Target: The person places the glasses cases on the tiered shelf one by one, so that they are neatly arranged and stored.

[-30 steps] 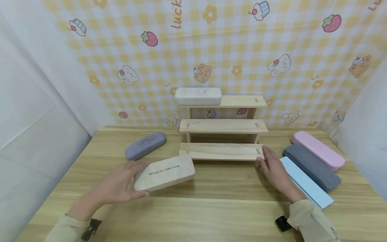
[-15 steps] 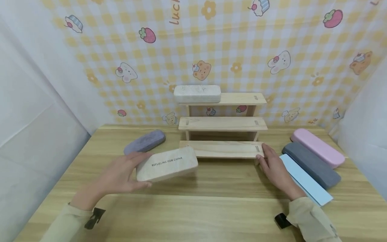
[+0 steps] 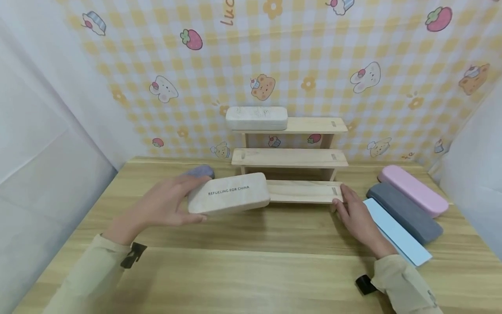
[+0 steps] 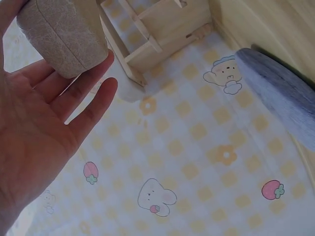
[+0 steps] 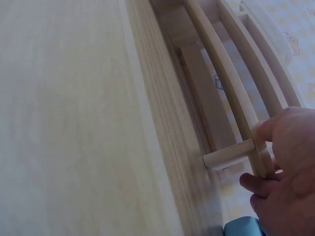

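Note:
My left hand [image 3: 162, 203] grips one end of a cream glasses case [image 3: 229, 195] printed "REFUELING FOR CHINA". It is raised above the table, and its far end overlaps the left part of the lowest shelf in the head view. In the left wrist view, the case's rounded end [image 4: 69, 37] sits between thumb and fingers. My right hand [image 3: 358, 222] holds the right end of the bottom step of a three-tier wooden rack [image 3: 290, 157], thumb in front, as the right wrist view also shows. A white patterned case [image 3: 256, 118] lies on the top shelf's left side.
A purple-grey case [image 3: 201, 170] lies behind my left hand, partly hidden. Right of the rack, a pink case [image 3: 413, 190], a dark grey case [image 3: 405, 213] and a light blue case [image 3: 400, 233] lie side by side. A checkered cloth [image 3: 306, 56] hangs behind the table.
My left hand has carried the cream case forward and to the right, toward the bottom shelf, covering more of the purple-grey case. The right hand has stayed on the rack.

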Available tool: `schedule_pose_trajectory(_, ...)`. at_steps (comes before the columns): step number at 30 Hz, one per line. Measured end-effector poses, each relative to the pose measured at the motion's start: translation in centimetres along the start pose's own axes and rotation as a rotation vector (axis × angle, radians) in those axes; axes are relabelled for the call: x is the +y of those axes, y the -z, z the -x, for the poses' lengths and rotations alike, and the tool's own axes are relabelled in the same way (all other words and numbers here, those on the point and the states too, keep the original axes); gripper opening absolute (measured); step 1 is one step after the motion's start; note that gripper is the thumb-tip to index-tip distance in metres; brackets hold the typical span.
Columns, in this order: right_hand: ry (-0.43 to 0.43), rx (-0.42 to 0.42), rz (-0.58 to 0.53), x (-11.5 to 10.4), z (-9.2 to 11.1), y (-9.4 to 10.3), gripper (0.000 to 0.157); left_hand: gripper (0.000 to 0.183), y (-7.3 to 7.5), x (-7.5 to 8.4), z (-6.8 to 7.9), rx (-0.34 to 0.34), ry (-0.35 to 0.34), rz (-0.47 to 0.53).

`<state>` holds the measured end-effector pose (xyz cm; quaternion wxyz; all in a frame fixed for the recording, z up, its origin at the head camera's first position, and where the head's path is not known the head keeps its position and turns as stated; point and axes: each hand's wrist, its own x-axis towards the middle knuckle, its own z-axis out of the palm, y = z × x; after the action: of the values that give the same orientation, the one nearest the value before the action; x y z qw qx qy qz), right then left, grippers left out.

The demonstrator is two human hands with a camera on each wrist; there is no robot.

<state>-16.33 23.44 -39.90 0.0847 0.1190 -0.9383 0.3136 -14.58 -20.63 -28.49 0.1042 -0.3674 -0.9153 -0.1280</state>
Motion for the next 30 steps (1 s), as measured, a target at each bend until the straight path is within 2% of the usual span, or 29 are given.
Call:
schedule_pose_trajectory(10,0.006,0.007,0.0,0.0,-0.2,0.3,0.059,0.08,1.4,-0.1,-2.8,-0.02,-0.024,0.031)
schedule_pose_trajectory(22,-0.002,-0.024,-0.016,-0.1,0.1,0.5,0.06,0.083,2.4,0.6,-5.5,-0.018,-0.046,0.045)
schedule_pose_trajectory(30,0.008,-0.016,-0.031,0.0,0.0,0.4,0.059,0.082,2.8,1.0,-7.9,-0.015,-0.097,0.073)
